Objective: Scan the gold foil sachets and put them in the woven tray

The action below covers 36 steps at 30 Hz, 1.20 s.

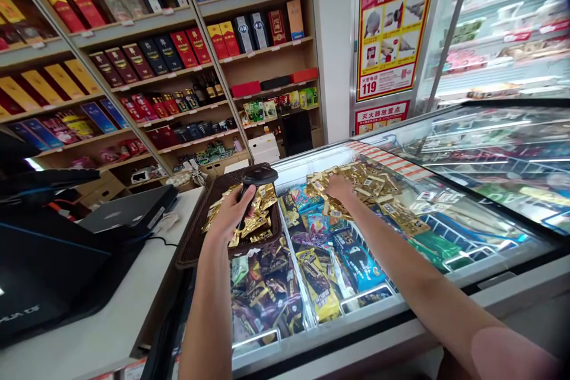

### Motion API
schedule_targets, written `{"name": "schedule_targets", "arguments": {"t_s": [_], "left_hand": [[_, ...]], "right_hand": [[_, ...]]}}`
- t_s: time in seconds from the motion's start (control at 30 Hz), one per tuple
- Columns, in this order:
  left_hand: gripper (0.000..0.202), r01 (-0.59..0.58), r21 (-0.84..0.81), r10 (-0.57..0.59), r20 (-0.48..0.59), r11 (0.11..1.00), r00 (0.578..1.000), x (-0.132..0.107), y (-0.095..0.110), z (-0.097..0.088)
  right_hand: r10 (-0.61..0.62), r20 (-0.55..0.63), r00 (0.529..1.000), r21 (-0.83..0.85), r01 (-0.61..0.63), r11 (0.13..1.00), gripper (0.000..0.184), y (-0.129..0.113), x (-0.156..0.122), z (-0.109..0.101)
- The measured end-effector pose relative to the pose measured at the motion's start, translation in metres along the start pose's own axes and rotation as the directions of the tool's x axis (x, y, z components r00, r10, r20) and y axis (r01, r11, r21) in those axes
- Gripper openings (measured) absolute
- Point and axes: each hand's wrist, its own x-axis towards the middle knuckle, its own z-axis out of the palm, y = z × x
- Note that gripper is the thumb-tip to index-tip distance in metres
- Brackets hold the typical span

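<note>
My left hand is wrapped round the handle of a black handheld barcode scanner, with the thumb along its side. Below the scanner, small gold packets lie in a dark brown woven basket. My right hand reaches forward to a heap of similar gold packets spread on the freezer's glass. Its fingers are hidden among the packets, so whether it grips one does not show.
A chest freezer holds wrapped ice creams in wire baskets. To the left stand a counter, a dark monitor and a black device. Shelves of boxed bottles line the back; a red poster hangs on the wall.
</note>
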Motion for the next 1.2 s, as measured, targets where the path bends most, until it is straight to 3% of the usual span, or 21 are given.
{"name": "schedule_targets", "arguments": {"t_s": [0.1,0.27,0.43,0.63,1.2], "left_hand": [[0.049,0.013,0.005,-0.013,-0.009,1.000,1.000,-0.002,0.002,-0.004],[0.048,0.006,0.042,-0.005,-0.021,0.999,1.000,-0.002,0.001,-0.004],[0.047,-0.022,0.067,0.022,-0.004,0.997,1.000,-0.003,0.003,-0.004],[0.045,-0.016,0.083,0.012,0.054,0.996,0.998,-0.008,0.011,-0.002],[0.045,-0.029,0.129,0.017,0.092,0.991,0.996,-0.005,0.004,0.003]], "right_hand": [[0.041,-0.006,0.999,-0.140,-0.041,0.989,0.047,0.000,0.002,-0.004],[-0.037,-0.035,0.999,-0.121,0.033,0.992,0.030,-0.003,0.004,-0.016],[-0.084,-0.089,0.993,0.116,0.094,0.989,0.022,-0.020,-0.003,-0.032],[-0.134,0.081,0.988,0.472,0.081,0.878,0.019,-0.041,-0.029,-0.045],[-0.142,0.140,0.980,0.515,0.051,0.856,0.024,-0.056,-0.050,-0.054]]}}
